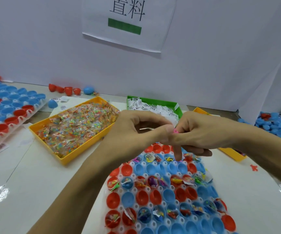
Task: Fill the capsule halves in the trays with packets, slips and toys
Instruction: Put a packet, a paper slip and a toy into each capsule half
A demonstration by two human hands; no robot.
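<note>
A white tray (161, 189) of red and blue capsule halves (155, 196) lies in front of me; some rows hold packets, slips and small toys, others are bare. Both hands meet above its far end. My left hand (136, 130) has its fingers curled, thumb tip against a small pink toy (175, 131), with white slips (144, 128) showing inside its palm. My right hand (202, 132) pinches the same pink toy, and one finger points down at the tray's far row.
A yellow bin of candy packets (75, 127) stands at left, a green bin of white slips (153, 105) behind the hands, another yellow bin (231, 152) at right. A second capsule tray (6, 112) lies far left; loose blue and red capsules (271, 124) pile at right. A red toy (254, 167) lies on the table.
</note>
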